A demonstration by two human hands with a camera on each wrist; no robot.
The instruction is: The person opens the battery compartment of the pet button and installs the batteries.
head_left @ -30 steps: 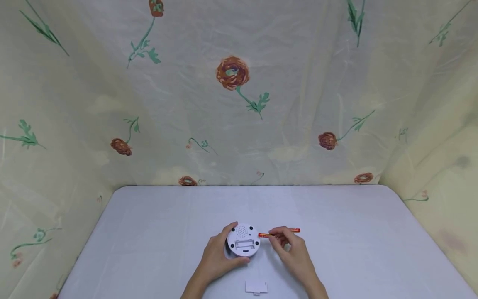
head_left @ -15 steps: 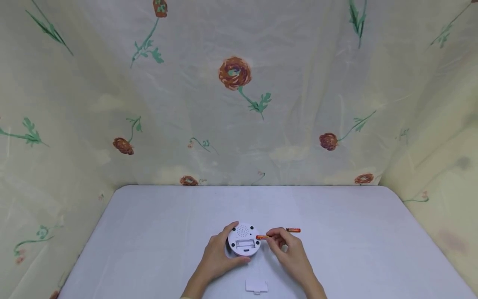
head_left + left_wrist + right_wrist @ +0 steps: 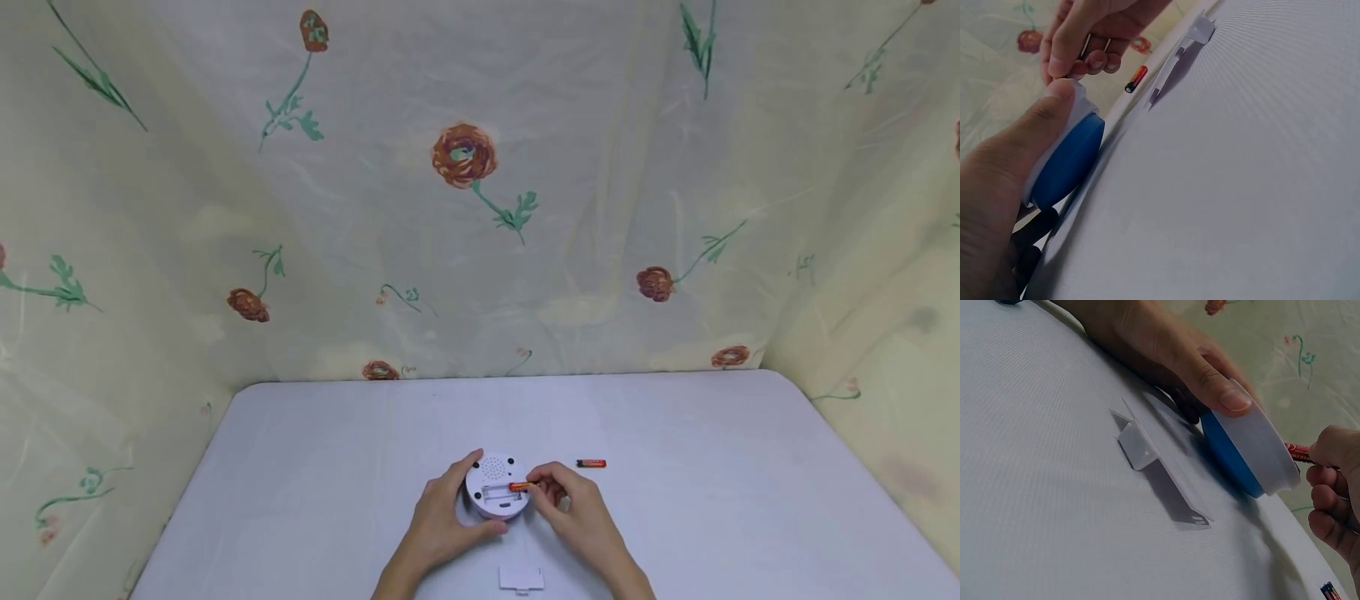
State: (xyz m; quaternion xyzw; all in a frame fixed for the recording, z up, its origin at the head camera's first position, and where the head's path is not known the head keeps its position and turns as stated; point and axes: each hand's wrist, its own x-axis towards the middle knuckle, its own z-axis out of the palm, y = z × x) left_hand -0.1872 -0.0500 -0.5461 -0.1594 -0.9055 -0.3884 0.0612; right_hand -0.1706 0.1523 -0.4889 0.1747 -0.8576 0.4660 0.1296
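Note:
My left hand (image 3: pixel 441 517) grips a round white device (image 3: pixel 494 467) by its edge, thumb near and fingers at the far side. Its underside faces up, with speaker holes, dark round feet and an uncovered battery compartment (image 3: pixel 497 492). The wrist views show a blue lower part (image 3: pixel 1072 161). Between thumb and fingers, my right hand (image 3: pixel 577 510) pinches a red-orange AAA-looking battery (image 3: pixel 518 487). One end of that battery overlaps the right side of the compartment in the head view; the fingers hide the other end.
A second red-orange battery (image 3: pixel 592 463) lies on the white-covered table (image 3: pixel 315 483), beyond the right hand. Nearer the front lies the white battery cover (image 3: pixel 521 577) with a small tab. A floral curtain (image 3: pixel 585 208) hangs behind and along both sides.
The right hand has carried its battery left and nearer, from the device's right rim to over the compartment. The left hand keeps its grip on the device.

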